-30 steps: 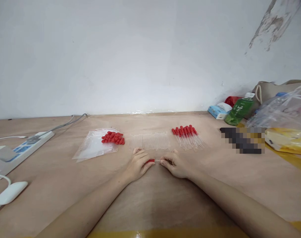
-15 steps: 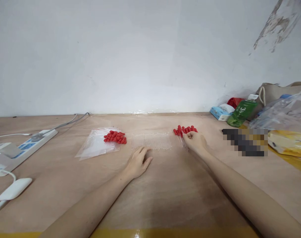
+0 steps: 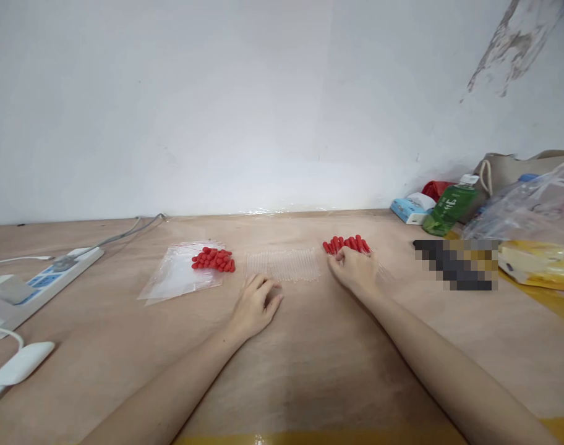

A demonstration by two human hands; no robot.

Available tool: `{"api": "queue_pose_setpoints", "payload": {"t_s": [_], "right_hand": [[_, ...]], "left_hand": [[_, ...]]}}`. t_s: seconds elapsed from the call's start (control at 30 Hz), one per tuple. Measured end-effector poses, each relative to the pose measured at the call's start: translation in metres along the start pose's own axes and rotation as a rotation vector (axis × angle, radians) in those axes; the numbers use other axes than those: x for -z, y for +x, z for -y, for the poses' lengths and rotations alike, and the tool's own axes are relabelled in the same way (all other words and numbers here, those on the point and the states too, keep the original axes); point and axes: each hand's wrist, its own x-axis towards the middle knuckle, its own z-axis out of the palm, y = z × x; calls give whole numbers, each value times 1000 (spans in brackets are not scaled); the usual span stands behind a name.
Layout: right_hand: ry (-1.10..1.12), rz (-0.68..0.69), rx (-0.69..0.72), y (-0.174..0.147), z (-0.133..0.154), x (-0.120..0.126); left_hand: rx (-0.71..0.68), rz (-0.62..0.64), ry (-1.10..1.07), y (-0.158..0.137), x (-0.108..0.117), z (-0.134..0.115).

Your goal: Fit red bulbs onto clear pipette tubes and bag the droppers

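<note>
My left hand (image 3: 258,304) rests on the table, fingers loosely bent and thumb apart, holding nothing. Its fingertips lie at the near edge of a row of thin clear tubes (image 3: 284,264). To the right, my right hand (image 3: 356,272) is curled over a group of red-bulbed droppers (image 3: 351,242), thumb and forefinger close together at the left end of the group. Whatever sits between those fingertips is hidden; the hand also covers much of the dropper stems. Left of the tubes, a pile of loose red rubber bulbs (image 3: 213,259) lies on clear plastic bags (image 3: 177,275).
A white power strip (image 3: 45,284) with plugs and cables runs along the left side. At the back right stand a blue tissue box (image 3: 408,211), a tilted green bottle (image 3: 450,209) and plastic bags (image 3: 527,207). A blurred dark object (image 3: 456,264) lies before them. The wall closes off the back.
My right hand has shifted left across the dropper stems, and the red bulbs there now sit in a more even line. My left hand stays by the tubes. The view has turned slightly.
</note>
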Motion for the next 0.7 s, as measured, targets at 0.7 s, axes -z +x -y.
{"api": "queue_pose_setpoints", "payload": {"t_s": [0.7], "right_hand": [[-50, 239, -71, 9, 40, -13]], "left_hand": [[671, -128, 164, 41, 56, 121]]}}
